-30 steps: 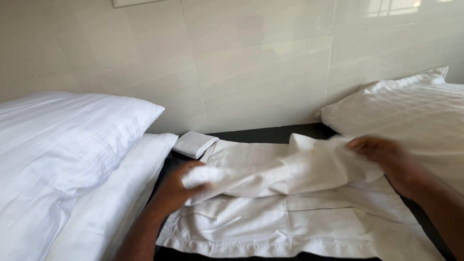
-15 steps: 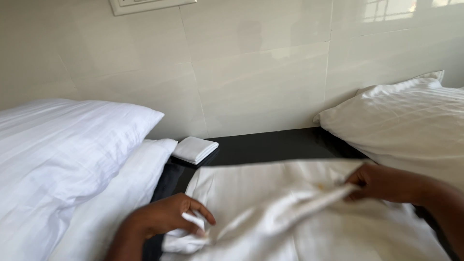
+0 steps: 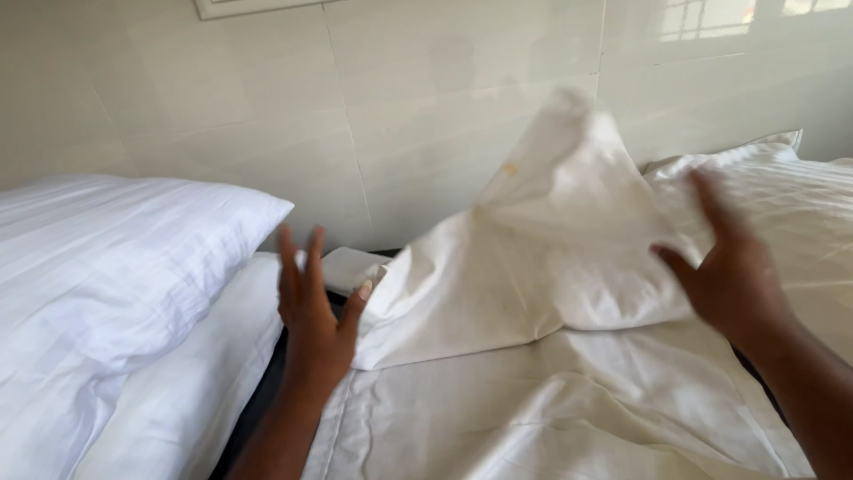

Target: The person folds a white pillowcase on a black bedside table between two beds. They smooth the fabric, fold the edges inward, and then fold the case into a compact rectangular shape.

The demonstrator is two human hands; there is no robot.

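Left hand: the left hand (image 3: 313, 307) is raised, palm out, fingers spread and holding nothing; its thumb tip sits just beside the lower left edge of the lifted cloth (image 3: 551, 240), though whether they touch I cannot tell.
Right hand: the right hand (image 3: 730, 267) is blurred, fingers spread, palm against the right side of the cloth; whether it pinches the fabric I cannot tell.
Cloth: white woven cotton, creased, with a few faint yellowish marks; it stands up in a soft peak against the wall, its top blurred, its lower edge lying on the sheet.
Sheet: a second white sheet (image 3: 569, 418) lies wrinkled and flat below both hands, a stitched hem running along its left edge.
Box: 1 small flat white box (image 3: 348, 267), squarish with rounded corners, rests behind the left hand, between the pillow and the cloth, partly hidden by the fingers.
Left bed: 1 plump white pillow (image 3: 124, 258) with a faint woven stripe, on top of a folded white duvet (image 3: 191, 391).
Right bed: another striped white pillow (image 3: 782, 187) behind the right hand.
Wall: glossy cream tiles (image 3: 409, 116) with thin joints; the lower edge of a pale framed panel (image 3: 253, 7) shows at the top, too cropped to read.
Gap: a dark strip (image 3: 258, 400) runs between the duvet and the sheet, narrow open room beside the left forearm.
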